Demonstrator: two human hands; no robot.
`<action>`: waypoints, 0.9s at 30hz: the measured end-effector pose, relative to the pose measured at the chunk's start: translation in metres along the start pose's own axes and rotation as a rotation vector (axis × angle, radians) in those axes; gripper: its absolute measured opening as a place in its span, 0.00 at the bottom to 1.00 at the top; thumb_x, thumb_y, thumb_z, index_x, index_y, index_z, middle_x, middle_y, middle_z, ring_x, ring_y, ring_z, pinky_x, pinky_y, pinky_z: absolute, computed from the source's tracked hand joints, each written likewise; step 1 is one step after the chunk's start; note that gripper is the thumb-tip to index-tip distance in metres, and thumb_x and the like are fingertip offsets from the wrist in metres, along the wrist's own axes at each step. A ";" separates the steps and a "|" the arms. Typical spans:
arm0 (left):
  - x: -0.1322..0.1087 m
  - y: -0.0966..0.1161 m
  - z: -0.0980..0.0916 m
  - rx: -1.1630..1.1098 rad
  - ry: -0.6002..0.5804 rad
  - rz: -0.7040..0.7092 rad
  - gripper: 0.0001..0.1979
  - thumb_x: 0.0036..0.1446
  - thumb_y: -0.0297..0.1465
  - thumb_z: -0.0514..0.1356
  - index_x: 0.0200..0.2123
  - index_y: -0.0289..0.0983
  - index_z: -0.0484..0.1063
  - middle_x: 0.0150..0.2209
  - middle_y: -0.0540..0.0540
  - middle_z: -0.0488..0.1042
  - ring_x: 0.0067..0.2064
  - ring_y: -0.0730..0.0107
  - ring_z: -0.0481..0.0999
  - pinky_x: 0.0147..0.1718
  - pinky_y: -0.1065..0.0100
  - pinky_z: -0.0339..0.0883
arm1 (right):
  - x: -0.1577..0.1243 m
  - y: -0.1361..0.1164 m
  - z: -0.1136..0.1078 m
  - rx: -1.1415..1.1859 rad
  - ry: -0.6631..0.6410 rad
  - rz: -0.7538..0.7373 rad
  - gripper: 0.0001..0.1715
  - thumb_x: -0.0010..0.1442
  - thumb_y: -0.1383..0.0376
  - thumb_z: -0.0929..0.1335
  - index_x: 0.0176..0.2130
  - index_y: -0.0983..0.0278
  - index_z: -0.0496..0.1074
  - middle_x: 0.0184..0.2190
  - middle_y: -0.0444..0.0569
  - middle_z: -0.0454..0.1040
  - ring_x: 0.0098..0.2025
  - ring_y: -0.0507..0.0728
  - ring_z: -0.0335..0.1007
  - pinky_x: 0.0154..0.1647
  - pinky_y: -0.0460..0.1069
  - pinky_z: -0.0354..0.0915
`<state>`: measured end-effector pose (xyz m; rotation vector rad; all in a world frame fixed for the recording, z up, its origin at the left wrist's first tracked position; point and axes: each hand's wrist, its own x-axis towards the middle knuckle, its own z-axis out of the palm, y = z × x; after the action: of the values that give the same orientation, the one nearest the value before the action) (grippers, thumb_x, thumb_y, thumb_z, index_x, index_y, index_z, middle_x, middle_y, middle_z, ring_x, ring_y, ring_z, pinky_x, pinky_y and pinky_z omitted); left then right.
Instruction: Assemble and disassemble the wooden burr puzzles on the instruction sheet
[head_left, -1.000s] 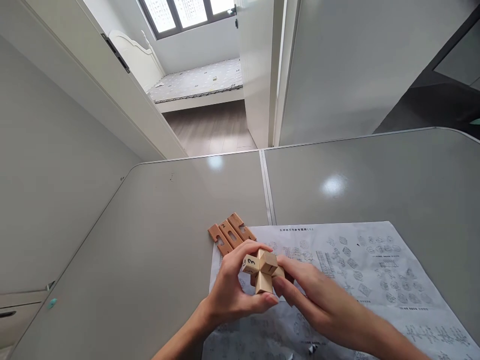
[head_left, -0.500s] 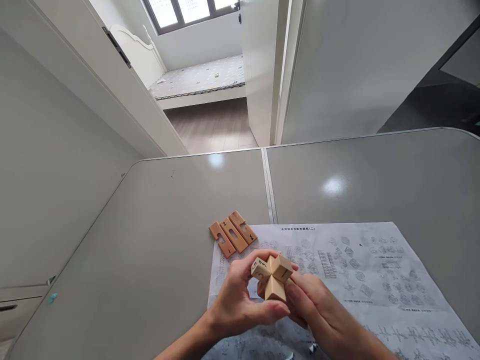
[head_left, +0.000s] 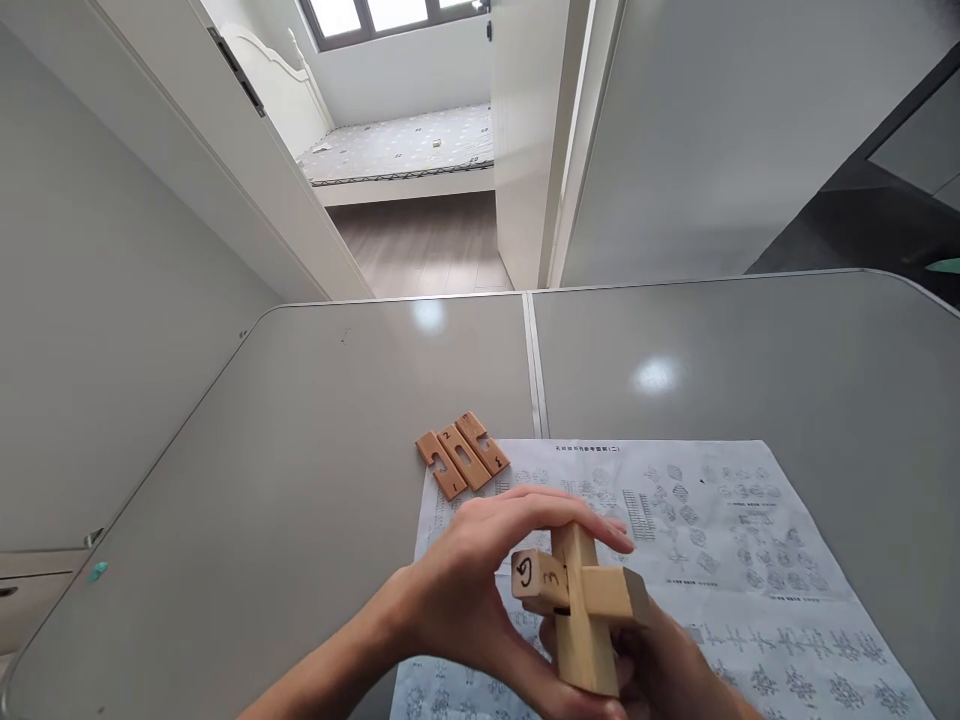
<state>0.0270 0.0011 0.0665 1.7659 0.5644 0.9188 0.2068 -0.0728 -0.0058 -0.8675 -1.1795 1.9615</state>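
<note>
A pale wooden burr puzzle [head_left: 587, 632] of interlocked, cross-shaped bars is between my hands, above a printed sheet [head_left: 720, 560]. Handwritten marks, among them a 3, show on its left bar. My left hand [head_left: 461, 575] spans the upright bar, fingers at its top end and thumb at the bottom. From behind and below, my right hand [head_left: 671, 665] grips the puzzle's right side; most of its fingers are hidden. Beyond the left hand lie three flat, reddish wooden pieces [head_left: 463, 454] with slots and written numbers, side by side across the sheet's upper left corner.
The grey table [head_left: 300, 480] has a pale seam strip [head_left: 535, 370] running away from me. Past its far edge, a doorway with an open door [head_left: 525, 130] leads to a room with a bed [head_left: 405, 150]. A wall stands on the left.
The puzzle has turned, so its long bar now stands upright to my view. My left hand has opened wider around that bar's ends. My right hand has shifted lower, behind the puzzle.
</note>
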 end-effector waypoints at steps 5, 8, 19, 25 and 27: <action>0.003 0.008 -0.004 0.078 -0.058 0.020 0.33 0.47 0.39 0.78 0.56 0.41 0.75 0.49 0.41 0.86 0.50 0.51 0.87 0.58 0.54 0.76 | 0.006 -0.023 -0.003 0.267 -0.062 0.070 0.34 0.63 0.34 0.69 0.34 0.62 0.72 0.26 0.45 0.64 0.26 0.54 0.58 0.26 0.49 0.61; 0.005 0.008 -0.005 0.133 -0.068 0.049 0.34 0.48 0.39 0.78 0.57 0.41 0.74 0.49 0.41 0.86 0.50 0.51 0.87 0.56 0.56 0.77 | 0.011 -0.034 -0.007 0.228 -0.105 0.048 0.28 0.67 0.39 0.69 0.37 0.60 0.72 0.26 0.43 0.65 0.24 0.53 0.60 0.25 0.49 0.62; 0.006 0.003 0.000 0.078 -0.070 0.073 0.34 0.48 0.37 0.79 0.57 0.42 0.74 0.47 0.43 0.85 0.46 0.57 0.87 0.50 0.62 0.79 | 0.016 -0.039 -0.027 0.077 -0.283 -0.038 0.29 0.71 0.40 0.67 0.35 0.61 0.64 0.22 0.37 0.58 0.22 0.48 0.52 0.22 0.45 0.55; 0.007 0.000 0.001 -0.004 -0.118 0.028 0.31 0.49 0.38 0.78 0.55 0.41 0.75 0.47 0.43 0.86 0.46 0.56 0.87 0.51 0.61 0.80 | 0.013 -0.041 -0.025 0.125 -0.312 0.000 0.30 0.69 0.37 0.67 0.35 0.60 0.67 0.22 0.37 0.58 0.21 0.48 0.50 0.21 0.44 0.52; 0.007 -0.001 0.000 -0.002 -0.127 0.013 0.31 0.48 0.40 0.78 0.53 0.41 0.76 0.46 0.43 0.86 0.46 0.54 0.87 0.52 0.59 0.79 | 0.013 -0.042 -0.025 0.141 -0.329 -0.005 0.30 0.70 0.38 0.67 0.36 0.60 0.67 0.22 0.37 0.58 0.21 0.48 0.50 0.20 0.44 0.52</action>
<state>0.0314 0.0068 0.0683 1.8134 0.4710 0.8094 0.2283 -0.0362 0.0205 -0.4802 -1.2024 2.2107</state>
